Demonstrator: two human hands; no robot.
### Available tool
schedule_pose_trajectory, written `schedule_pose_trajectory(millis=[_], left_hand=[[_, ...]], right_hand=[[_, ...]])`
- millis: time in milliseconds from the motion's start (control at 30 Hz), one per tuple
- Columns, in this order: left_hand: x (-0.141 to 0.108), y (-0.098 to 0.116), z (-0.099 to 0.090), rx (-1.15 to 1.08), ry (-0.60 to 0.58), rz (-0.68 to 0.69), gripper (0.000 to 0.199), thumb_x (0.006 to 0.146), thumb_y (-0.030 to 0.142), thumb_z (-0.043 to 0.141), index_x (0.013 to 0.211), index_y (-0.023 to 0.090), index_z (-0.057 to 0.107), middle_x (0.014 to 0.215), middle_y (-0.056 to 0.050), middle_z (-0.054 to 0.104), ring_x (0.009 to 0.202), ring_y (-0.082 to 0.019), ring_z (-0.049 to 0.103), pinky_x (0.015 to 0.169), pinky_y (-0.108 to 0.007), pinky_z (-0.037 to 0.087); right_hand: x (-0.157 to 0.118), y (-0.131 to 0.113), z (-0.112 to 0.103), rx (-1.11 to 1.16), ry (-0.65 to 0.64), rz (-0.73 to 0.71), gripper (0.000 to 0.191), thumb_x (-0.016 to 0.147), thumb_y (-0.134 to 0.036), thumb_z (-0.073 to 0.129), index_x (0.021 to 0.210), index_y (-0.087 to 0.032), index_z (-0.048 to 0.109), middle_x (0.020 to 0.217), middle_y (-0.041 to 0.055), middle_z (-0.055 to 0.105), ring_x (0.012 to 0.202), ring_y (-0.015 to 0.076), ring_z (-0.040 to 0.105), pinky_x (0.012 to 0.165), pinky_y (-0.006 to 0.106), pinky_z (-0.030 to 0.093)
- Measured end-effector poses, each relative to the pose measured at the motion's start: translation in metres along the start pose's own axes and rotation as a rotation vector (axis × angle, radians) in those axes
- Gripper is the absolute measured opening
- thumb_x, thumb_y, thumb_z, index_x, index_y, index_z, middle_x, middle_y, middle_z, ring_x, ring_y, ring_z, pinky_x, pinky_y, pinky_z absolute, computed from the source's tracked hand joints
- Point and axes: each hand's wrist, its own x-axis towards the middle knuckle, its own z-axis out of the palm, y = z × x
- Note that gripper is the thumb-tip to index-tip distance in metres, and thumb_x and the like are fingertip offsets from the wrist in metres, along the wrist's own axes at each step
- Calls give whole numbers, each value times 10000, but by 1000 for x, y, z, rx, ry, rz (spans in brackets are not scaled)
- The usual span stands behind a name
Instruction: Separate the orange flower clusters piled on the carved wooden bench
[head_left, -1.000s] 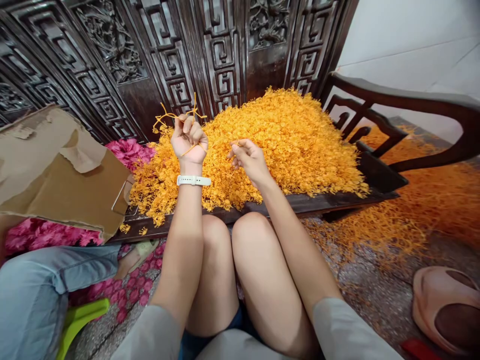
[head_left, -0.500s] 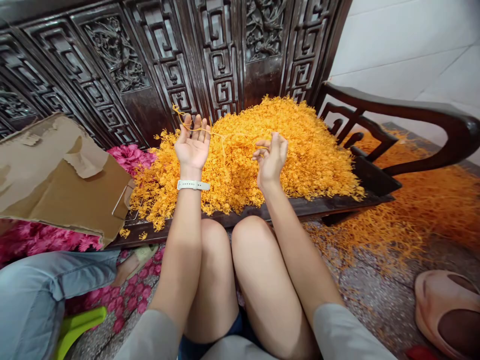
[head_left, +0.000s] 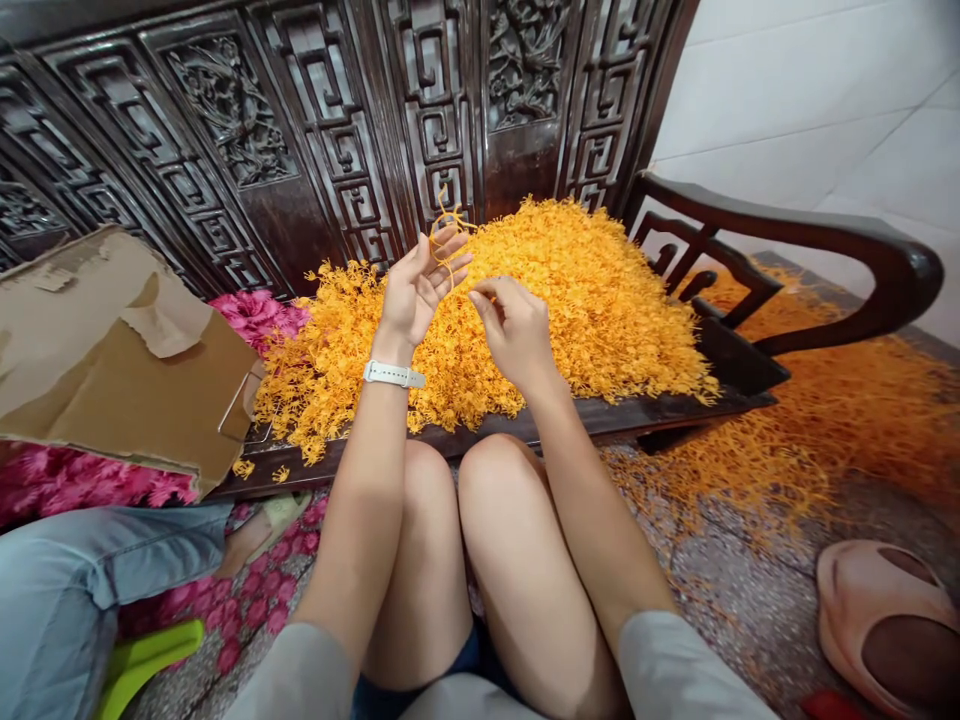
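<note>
My left hand (head_left: 418, 290) is raised above the pile, palm turned toward the right. A thin orange-yellow strand with a branching tip (head_left: 450, 216) is held at its thumb and runs across its fingers, which are partly spread. Close by on the right, my right hand (head_left: 516, 325) has thumb and forefinger pinched together, its back toward me. Whether the strand's end lies in that pinch is too small to tell. Beneath both hands spreads a big heap of small orange-yellow branching pieces (head_left: 600, 310) on a dark wooden bench (head_left: 592, 425).
A torn cardboard box (head_left: 150, 370) stands left, with pink pieces (head_left: 90, 480) around it. The bench's curved armrest (head_left: 847, 230) rises on the right. Orange strands (head_left: 840, 430) cover the floor beyond. Another person's jeans leg (head_left: 97, 570) is at lower left, near a green plastic object (head_left: 150, 655).
My hands have come closer together. The left moved right and turned its palm sideways; the right moved slightly left and turned over into a pinch. The strand stretched between them is now bunched at the left fingers.
</note>
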Motion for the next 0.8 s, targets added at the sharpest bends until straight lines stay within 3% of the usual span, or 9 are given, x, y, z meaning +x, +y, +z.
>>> schedule_pose_trajectory(millis=[200, 300, 400, 467, 533, 600, 700, 800], left_hand=[[-1, 1, 3, 14, 5, 35, 279, 1079, 443, 609, 1120, 224, 777, 1252, -85, 787, 1134, -206, 777, 933, -276, 617], [-2, 7, -3, 93, 22, 3, 330, 1059, 503, 620, 1048, 219, 789, 1174, -92, 805, 1017, -191, 794, 853, -249, 612], [-1, 13, -27, 168, 180, -35, 482, 1030, 617, 598, 817, 207, 735, 901, -94, 794, 709, -134, 740, 649, -212, 562], [0, 16, -51, 111, 338, -20, 579, 1043, 635, 541, 653, 210, 597, 688, -47, 696, 498, -82, 581, 516, -197, 469], [3, 16, -74, -5, 466, 0, 598, 1057, 595, 514, 605, 207, 470, 576, 4, 571, 406, -59, 427, 449, -193, 378], [4, 12, -91, -113, 525, -3, 550, 1052, 547, 534, 633, 206, 434, 559, 31, 506, 395, -58, 377, 435, -194, 339], [5, 6, -99, -221, 528, -45, 448, 1018, 495, 593, 700, 213, 452, 589, 40, 506, 410, -67, 397, 439, -199, 339], [7, 1, -93, -283, 523, -73, 377, 999, 439, 615, 736, 214, 465, 604, 42, 513, 413, -69, 402, 436, -200, 331]], right_hand=[[0, 5, -5, -87, -49, -63, 288, 1100, -431, 520, 995, -234, 701, 983, 96, 719, 928, 261, 629, 880, 416, 477], [-1, 5, -6, -87, 13, -61, 269, 1088, -396, 549, 929, -242, 702, 952, 91, 716, 948, 272, 624, 912, 441, 478], [1, 6, -8, 31, 211, 63, 285, 1056, -486, 605, 912, -251, 677, 941, 76, 691, 937, 255, 617, 900, 432, 507], [4, 7, -10, 223, 341, 200, 321, 1026, -559, 632, 928, -254, 643, 878, 50, 637, 833, 213, 601, 785, 376, 527], [6, 7, -12, 434, 386, 324, 362, 1004, -608, 635, 928, -256, 599, 821, 20, 575, 727, 171, 564, 668, 322, 505], [8, 7, -12, 566, 373, 396, 391, 994, -632, 623, 904, -258, 555, 810, 7, 546, 683, 148, 538, 618, 295, 483], [8, 4, -9, 620, 352, 436, 429, 989, -658, 599, 866, -256, 512, 815, 4, 543, 665, 132, 517, 602, 281, 467], [7, 2, -5, 651, 329, 452, 495, 966, -719, 611, 831, -251, 524, 772, -4, 526, 639, 121, 496, 592, 273, 452]])
